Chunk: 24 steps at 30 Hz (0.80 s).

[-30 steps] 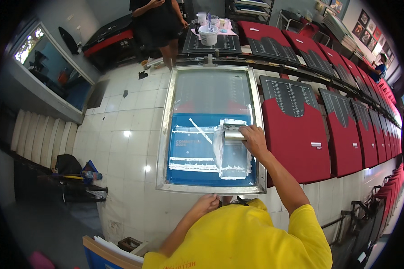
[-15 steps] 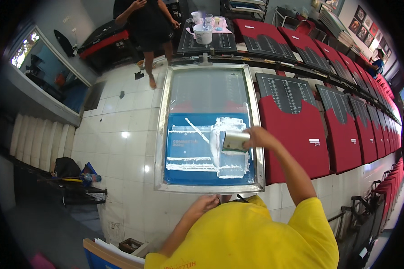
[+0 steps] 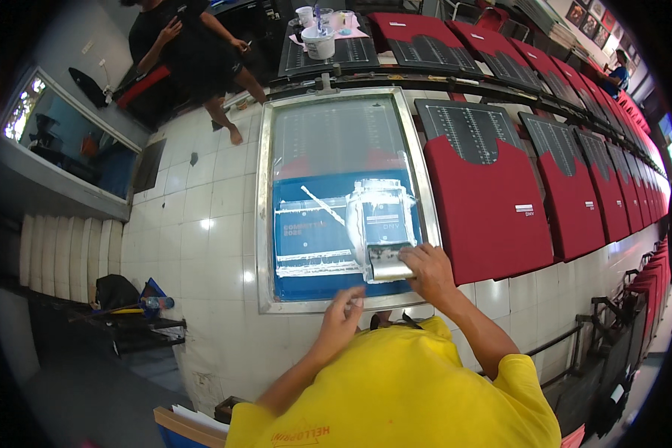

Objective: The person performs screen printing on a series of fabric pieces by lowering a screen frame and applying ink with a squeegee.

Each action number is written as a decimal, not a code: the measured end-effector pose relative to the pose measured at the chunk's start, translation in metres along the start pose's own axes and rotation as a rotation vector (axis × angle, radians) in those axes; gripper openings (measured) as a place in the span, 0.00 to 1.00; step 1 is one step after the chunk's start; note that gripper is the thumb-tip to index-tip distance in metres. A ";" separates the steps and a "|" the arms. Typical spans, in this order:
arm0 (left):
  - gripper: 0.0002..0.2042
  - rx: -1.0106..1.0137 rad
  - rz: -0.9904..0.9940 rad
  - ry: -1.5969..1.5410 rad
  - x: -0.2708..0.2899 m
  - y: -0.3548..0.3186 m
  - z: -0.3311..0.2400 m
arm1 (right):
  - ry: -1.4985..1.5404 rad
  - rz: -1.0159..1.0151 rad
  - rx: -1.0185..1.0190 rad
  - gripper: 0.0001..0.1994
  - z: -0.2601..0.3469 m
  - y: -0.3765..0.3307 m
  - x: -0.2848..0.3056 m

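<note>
A screen-printing frame point(image 3: 266, 201) with a metal rim and a partly blue mesh lies in front of me. White ink point(image 3: 384, 184) is smeared in bands around the stencil areas on its right half and lower left. My right hand point(image 3: 428, 272) grips a short squeegee point(image 3: 388, 264), its blade resting on the mesh near the lower right of the inked patch. My left hand point(image 3: 342, 317) hovers by the frame's near rim, empty, fingers bent loosely and slightly apart, the tips a little blurred.
Red garments on dark printing boards point(image 3: 485, 213) run in rows to the right. A white bucket point(image 3: 320, 43) and cups stand on a board at the back. Another person point(image 3: 183, 52) stands at the far left. A black bench point(image 3: 145, 332) is at left.
My right hand has drawn the squeegee toward me, down the inked patch. My left hand has risen to the near rim and loosened. The person at the back appears farther left.
</note>
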<state>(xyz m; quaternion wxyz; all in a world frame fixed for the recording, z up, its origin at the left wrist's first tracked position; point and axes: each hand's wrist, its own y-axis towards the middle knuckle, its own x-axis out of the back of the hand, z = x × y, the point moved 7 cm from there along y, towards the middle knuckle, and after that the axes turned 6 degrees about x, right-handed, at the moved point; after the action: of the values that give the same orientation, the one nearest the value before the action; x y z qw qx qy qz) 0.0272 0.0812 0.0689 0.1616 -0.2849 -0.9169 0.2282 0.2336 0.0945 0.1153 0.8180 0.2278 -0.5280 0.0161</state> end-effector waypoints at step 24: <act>0.23 -0.632 -0.284 0.726 -0.014 0.041 -0.049 | -0.055 0.029 0.036 0.17 -0.004 -0.007 -0.016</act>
<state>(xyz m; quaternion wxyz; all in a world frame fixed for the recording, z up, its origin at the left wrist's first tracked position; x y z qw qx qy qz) 0.0773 0.1186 0.0867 0.4056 -0.2533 -0.8555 -0.1988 0.2314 0.0928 0.0974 0.7987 0.2350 -0.5531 0.0311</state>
